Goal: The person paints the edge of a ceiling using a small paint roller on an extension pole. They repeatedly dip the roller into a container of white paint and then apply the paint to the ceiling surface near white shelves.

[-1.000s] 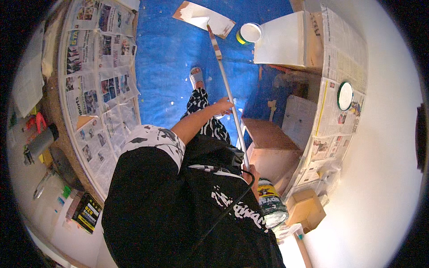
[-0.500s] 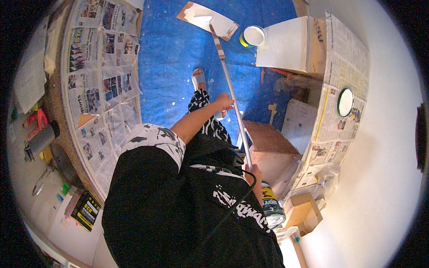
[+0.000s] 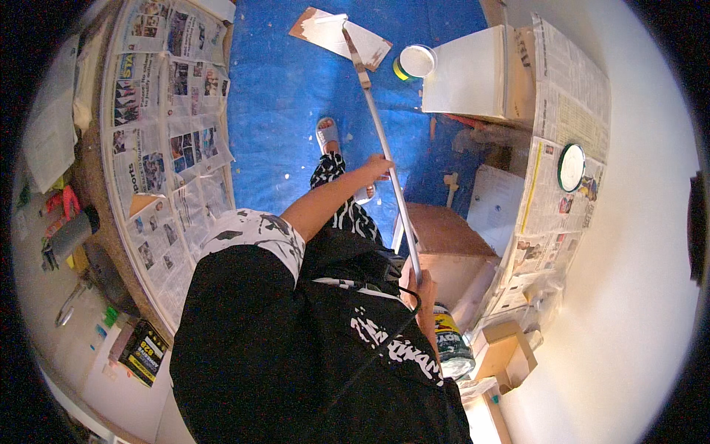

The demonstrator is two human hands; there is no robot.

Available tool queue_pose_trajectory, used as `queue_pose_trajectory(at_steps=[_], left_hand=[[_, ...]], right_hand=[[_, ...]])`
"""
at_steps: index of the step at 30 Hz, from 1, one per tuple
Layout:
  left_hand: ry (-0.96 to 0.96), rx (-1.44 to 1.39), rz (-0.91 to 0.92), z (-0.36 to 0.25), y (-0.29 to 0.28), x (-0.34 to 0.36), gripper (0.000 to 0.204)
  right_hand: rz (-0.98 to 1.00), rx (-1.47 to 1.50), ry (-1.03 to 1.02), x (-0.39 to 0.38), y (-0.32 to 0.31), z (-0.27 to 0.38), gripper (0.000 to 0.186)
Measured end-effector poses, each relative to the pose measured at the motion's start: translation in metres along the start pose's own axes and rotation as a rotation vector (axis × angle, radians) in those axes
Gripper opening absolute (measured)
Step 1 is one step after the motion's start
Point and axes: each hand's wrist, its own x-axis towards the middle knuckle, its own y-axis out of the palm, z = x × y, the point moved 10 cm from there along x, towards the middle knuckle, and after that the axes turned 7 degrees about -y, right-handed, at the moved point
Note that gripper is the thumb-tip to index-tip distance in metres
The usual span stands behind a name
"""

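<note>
**Both hands on a long pole above a blue floor sheet**

Closest to the camera is the person's black top with white lettering point(image 3: 318, 355), filling the lower middle of the view. Just beyond its right edge, the right hand point(image 3: 425, 296) is closed around the near end of a long, thin silver metal pole point(image 3: 384, 152), low against the body. Beside that hand stands a paint can with a yellow and dark label point(image 3: 451, 344), and next to it an open brown cardboard box point(image 3: 506, 348).

Further up the pole, the left hand point(image 3: 379, 169) wraps its fingers around the shaft, the bare forearm stretched out from a white, black-spattered sleeve point(image 3: 255, 233). Below this hand, a foot in a pale slide sandal point(image 3: 328, 135) stands on the blue plastic sheet point(image 3: 285, 111) covering the floor.

To the left, sheets of newspaper point(image 3: 159, 126) lie over a curved surface. To the right, more newspaper carries a round white lid with a dark rim point(image 3: 571, 167).

At the far end, the pole's flat head rests on a white-smeared piece of brown cardboard point(image 3: 314, 26), with a small round tub of white paint point(image 3: 416, 61) just beside a white box-shaped cabinet point(image 3: 473, 74).
</note>
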Motion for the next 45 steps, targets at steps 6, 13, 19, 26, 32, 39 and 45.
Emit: queue_pose_trajectory(at_steps=[6, 13, 19, 26, 32, 39, 45], left_hand=[[0.062, 0.041, -0.196, -0.026, -0.023, 0.018, 0.065], [-0.012, 0.258, -0.207, -0.010, -0.008, -0.005, 0.053], [-0.206, 0.183, 0.021, 0.049, 0.027, -0.013, 0.033], [-0.219, -0.103, 0.161, 0.072, 0.052, -0.002, 0.023], [-0.107, -0.149, 0.040, 0.035, 0.026, 0.034, 0.021], [-0.073, -0.079, -0.117, -0.007, -0.012, 0.035, 0.029], [0.133, 0.265, 0.090, 0.003, 0.002, 0.026, 0.038]], right_hand=[[-0.152, 0.085, -0.276, 0.072, -0.002, 0.023, 0.039], [0.051, -0.003, -0.043, 0.041, 0.013, -0.018, 0.036], [0.063, -0.077, 0.069, -0.013, 0.009, -0.038, 0.034], [-0.019, 0.038, 0.008, -0.030, 0.002, -0.033, 0.036], [-0.027, 0.052, -0.077, 0.031, 0.014, -0.012, 0.032], [-0.128, 0.013, -0.261, 0.075, 0.015, 0.024, 0.035], [0.070, 0.062, 0.051, 0.023, 0.027, -0.013, 0.031]])
